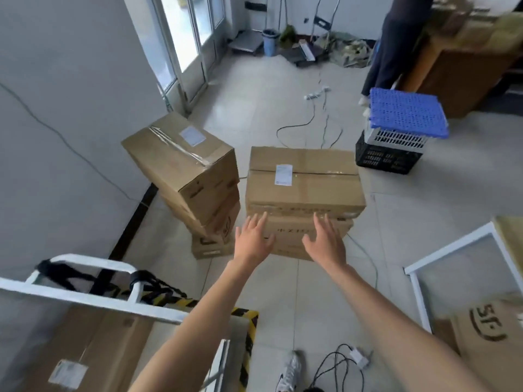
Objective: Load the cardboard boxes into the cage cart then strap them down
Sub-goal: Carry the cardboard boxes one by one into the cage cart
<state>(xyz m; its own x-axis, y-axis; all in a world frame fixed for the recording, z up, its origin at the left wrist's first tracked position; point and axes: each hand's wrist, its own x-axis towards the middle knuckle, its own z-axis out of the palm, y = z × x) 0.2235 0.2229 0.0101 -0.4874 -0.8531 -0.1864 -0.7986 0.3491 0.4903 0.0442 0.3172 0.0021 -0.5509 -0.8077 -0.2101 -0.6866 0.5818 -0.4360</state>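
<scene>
Two stacks of cardboard boxes stand on the tiled floor ahead. The right stack's top box carries a white label. The left stack leans, its top box taped. My left hand and my right hand are stretched out with fingers spread, just in front of the right stack's near face, holding nothing. The white cage cart is at the lower left with a box inside and black straps hanging over its rail.
A blue pallet on stacked crates stands at the right. A person is at the back right beside a counter. Cables trail over the floor. A white frame and an SF box sit at right.
</scene>
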